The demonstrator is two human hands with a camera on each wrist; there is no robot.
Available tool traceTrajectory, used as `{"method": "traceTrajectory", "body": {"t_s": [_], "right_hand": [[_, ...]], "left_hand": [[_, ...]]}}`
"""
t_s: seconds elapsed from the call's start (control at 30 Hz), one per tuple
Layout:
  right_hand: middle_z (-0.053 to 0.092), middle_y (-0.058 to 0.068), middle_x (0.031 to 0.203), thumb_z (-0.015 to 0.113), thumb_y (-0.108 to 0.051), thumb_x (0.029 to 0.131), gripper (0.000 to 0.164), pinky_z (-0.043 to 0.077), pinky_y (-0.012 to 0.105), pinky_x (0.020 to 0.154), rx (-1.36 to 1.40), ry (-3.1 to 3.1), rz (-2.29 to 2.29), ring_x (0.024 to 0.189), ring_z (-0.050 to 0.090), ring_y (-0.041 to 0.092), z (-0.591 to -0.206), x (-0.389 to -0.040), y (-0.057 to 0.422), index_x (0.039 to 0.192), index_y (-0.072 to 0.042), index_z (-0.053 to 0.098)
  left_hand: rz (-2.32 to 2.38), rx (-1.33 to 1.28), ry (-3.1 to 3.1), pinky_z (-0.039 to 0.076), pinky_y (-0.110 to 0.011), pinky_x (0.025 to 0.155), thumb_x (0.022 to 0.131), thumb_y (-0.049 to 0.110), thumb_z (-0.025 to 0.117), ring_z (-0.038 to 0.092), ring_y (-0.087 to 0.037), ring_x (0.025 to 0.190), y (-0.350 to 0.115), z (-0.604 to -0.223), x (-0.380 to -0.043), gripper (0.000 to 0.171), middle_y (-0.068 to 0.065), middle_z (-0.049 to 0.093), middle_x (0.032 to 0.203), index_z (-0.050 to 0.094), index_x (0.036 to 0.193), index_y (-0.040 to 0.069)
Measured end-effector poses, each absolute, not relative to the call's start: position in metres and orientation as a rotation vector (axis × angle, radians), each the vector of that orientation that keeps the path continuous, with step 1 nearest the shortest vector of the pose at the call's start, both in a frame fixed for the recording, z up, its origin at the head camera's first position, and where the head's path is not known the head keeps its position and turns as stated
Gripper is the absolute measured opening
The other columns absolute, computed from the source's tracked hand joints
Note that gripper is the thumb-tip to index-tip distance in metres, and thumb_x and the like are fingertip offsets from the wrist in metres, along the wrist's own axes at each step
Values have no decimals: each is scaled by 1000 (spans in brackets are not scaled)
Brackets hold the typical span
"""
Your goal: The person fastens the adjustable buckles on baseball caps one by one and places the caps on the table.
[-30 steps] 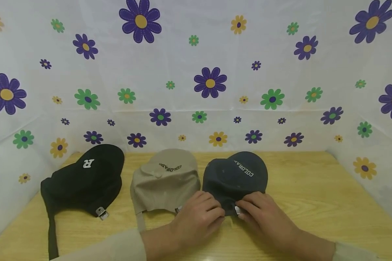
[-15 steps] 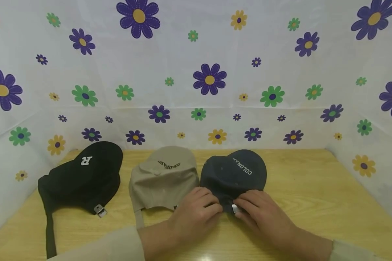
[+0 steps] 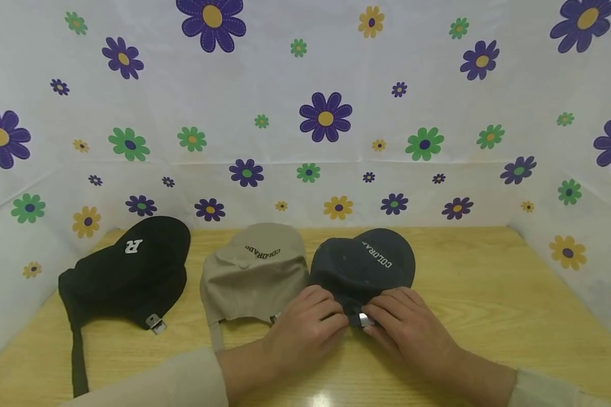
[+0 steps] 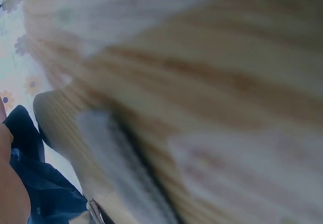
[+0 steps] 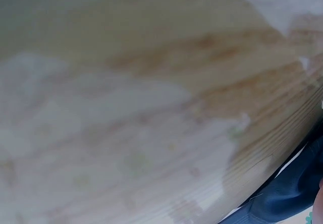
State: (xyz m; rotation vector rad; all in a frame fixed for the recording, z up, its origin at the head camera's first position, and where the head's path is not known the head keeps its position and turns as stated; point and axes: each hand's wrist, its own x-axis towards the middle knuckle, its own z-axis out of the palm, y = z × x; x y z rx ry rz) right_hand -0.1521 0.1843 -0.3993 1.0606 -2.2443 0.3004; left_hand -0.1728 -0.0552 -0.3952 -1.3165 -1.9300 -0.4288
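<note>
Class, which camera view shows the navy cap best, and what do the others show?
The head view: the navy cap appears nearly whole, with its white lettering visible and only its near edge partly covered. Each wrist view shows just a blue portion at a lower corner, without lettering.

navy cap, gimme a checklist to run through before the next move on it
1. Navy cap resting on the table: ok.
2. Both hands, left hand and right hand, at the cap's near edge: ok.
3. Metal buckle showing: ok, beside the right hand's fingertips in the head view.
4. Strap threaded through the buckle: cannot tell, the hands cover too much.
5. Beige cap unobstructed in the head view: not ok, the left hand overlaps its near edge.
6. Black cap apart from the beige one: ok.
</note>
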Motion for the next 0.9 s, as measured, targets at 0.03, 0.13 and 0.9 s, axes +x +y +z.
{"method": "traceTrajectory", "body": {"t_s": [0.03, 0.13, 0.9], "right_hand": [[68, -3, 105, 50, -40, 103, 34, 47, 37, 91, 1060, -2244, 301, 99, 59, 16, -399, -152, 184, 108, -14, 72], [68, -3, 106, 49, -41, 103, 35, 48, 37, 91, 1057, -2256, 302, 100, 59, 15, -398, -152, 184, 108, -15, 72], [68, -3, 105, 50, -40, 103, 34, 48, 35, 89, 1053, -2270, 308, 99, 59, 15, -399, -151, 183, 107, -14, 72]], "left_hand": [[-423, -1314, -1929, 47, -28, 84, 84, 11, 75, 58, -12, 82, -55, -395, -173, 5, 5, 66, 84, 73, 83, 15], [-416, -1311, -1935, 47, -28, 83, 84, 12, 76, 58, -12, 82, -55, -395, -173, 5, 5, 66, 84, 72, 82, 16], [-453, -1337, -1915, 48, -27, 83, 84, 10, 75, 58, -12, 82, -54, -396, -173, 6, 5, 65, 84, 72, 82, 15]]}}
